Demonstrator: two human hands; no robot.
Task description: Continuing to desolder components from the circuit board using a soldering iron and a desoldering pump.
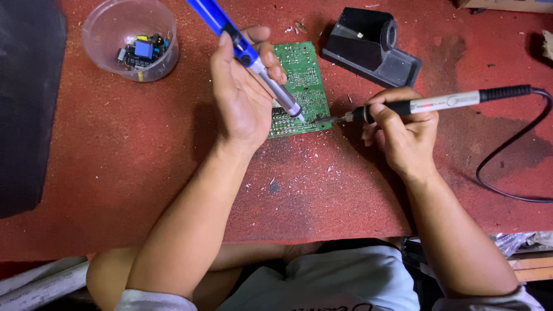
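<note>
1. Two tools meet at the lower right corner of the green circuit board [303,86], flat on a red mat [144,173]; open mat lies near me; a plastic bowl [130,38] and black stand [371,46] sit beyond.
2. I see my left hand [242,95] wrapped round a blue desoldering pump [247,55], palm rightward; my right hand [403,129] pinches a soldering iron [438,103].
3. Pump slants down-right; iron lies level, tip leftward.

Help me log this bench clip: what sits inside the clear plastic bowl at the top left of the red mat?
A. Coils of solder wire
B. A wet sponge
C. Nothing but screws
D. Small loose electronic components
D: the clear plastic bowl holds small electronic components, among them a blue boxy part with black and yellow pieces beside it.
</note>
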